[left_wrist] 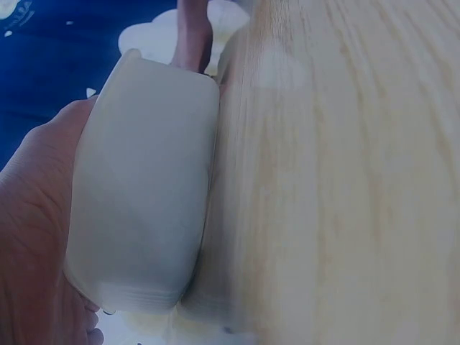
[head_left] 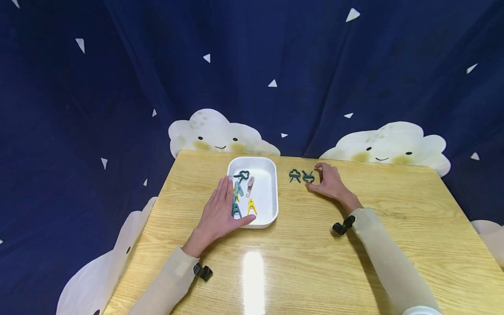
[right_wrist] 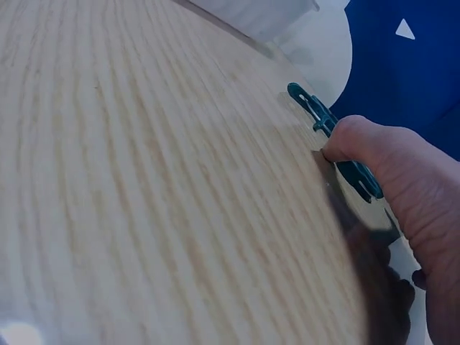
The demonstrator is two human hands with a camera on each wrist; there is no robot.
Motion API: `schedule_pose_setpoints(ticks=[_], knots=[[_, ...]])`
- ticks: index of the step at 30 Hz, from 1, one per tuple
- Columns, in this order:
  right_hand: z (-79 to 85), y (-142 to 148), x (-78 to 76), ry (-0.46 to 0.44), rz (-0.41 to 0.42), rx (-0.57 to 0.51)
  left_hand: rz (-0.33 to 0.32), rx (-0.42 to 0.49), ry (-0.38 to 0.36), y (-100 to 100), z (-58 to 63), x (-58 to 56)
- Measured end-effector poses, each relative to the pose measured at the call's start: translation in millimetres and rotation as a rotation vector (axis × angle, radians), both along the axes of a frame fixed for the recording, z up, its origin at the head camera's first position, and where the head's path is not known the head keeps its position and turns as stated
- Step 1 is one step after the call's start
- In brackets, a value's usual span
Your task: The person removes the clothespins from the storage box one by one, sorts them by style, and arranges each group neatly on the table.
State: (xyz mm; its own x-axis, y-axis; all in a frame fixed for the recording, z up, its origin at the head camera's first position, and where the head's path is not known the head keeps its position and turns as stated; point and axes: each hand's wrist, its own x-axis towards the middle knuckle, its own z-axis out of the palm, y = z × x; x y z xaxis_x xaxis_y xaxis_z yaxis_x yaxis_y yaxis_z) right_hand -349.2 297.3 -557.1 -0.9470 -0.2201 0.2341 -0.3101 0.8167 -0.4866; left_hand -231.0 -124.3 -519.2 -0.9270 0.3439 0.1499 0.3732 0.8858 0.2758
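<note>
My left hand (head_left: 220, 214) rests along the left side of a white tray (head_left: 271, 192), fingers straight and thumb over its front rim. In the left wrist view the palm lies against the tray's outer wall (left_wrist: 144, 180). At the right, my right hand (head_left: 330, 183) spreads thumb and fingers around a dark green plant clip (head_left: 308, 178) lying on the table. In the right wrist view the thumb (right_wrist: 352, 140) covers part of the green clips; whether it presses on one is unclear. Another dark green clip (head_left: 294, 176) lies just left of it.
Inside the tray are a dark clip (head_left: 243, 175), a pale pink peg (head_left: 250, 186), a yellow clip (head_left: 252, 206) and teal clips (head_left: 238, 189), some partly hidden by my left fingers. The wooden table (head_left: 315, 262) ends at a dark blue curtain (head_left: 252, 65).
</note>
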Motion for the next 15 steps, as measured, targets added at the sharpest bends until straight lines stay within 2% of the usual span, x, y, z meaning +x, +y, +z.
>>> schedule_pose_setpoints(ticks=[8, 15], knots=[[2.7, -11, 15.0, 0.054, 0.025, -0.011, -0.002, 0.009, -0.01, 0, 0.1, 1.4], [20.4, -43, 31.0, 0.119, 0.11, -0.06, 0.001, 0.007, 0.001, 0, 0.6, 0.4]])
